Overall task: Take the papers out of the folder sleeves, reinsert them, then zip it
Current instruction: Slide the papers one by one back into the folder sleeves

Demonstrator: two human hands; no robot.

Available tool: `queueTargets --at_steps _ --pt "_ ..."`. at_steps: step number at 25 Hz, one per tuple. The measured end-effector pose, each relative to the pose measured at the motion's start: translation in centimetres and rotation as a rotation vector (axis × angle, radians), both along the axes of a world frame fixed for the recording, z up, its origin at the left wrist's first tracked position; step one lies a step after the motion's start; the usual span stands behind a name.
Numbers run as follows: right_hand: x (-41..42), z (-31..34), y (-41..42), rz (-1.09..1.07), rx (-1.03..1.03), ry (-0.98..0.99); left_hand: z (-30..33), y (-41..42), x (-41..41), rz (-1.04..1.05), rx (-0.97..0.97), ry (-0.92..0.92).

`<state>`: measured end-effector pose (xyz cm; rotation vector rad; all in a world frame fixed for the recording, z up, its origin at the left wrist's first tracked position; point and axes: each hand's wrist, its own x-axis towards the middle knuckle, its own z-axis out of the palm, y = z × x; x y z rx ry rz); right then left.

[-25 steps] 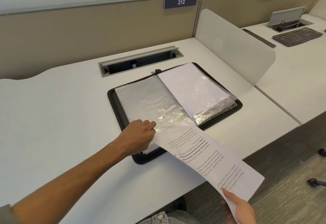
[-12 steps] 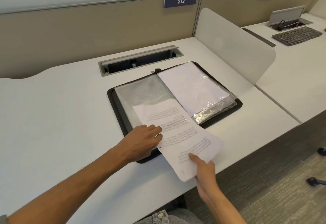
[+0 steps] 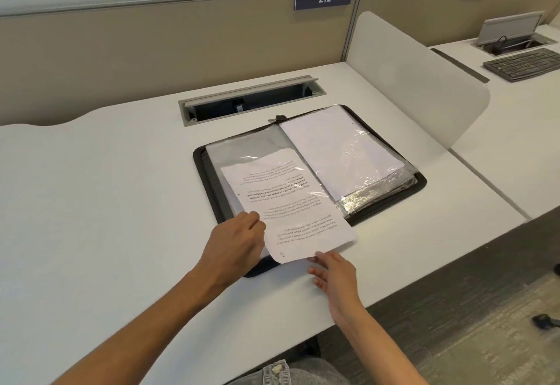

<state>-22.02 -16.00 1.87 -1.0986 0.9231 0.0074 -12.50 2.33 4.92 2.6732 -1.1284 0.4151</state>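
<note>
cable hatch [image 3: 251, 100] behind folder [image 3: 419, 183] (open), keyboard [image 3: 524, 64] aside

The folder [image 3: 309, 190] lies open on the desk [image 3: 106, 202], just in front of the cable tray [image 3: 251, 99]. On the folder's left half, a printed sheet [image 3: 285, 202] sits partway in the sleeve [image 3: 242, 154], its near end overhanging the folder's front edge. Right of the folder stands the divider [image 3: 418, 81], a keyboard [image 3: 524, 65] beyond it.
</note>
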Motion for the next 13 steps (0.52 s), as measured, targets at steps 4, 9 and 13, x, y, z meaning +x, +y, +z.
queueTargets --at_steps 4,9,13 --pt "2.3 0.8 0.6 0.015 -0.022 -0.059 -0.3 0.0 -0.7 0.027 -0.004 0.038" --pt "7.6 1.2 1.4 0.031 0.003 -0.101 0.5 -0.7 -1.3 0.061 0.01 0.019" --pt "8.7 1.5 1.3 0.097 0.034 -0.092 0.4 -1.3 -1.6 0.112 0.012 0.036"
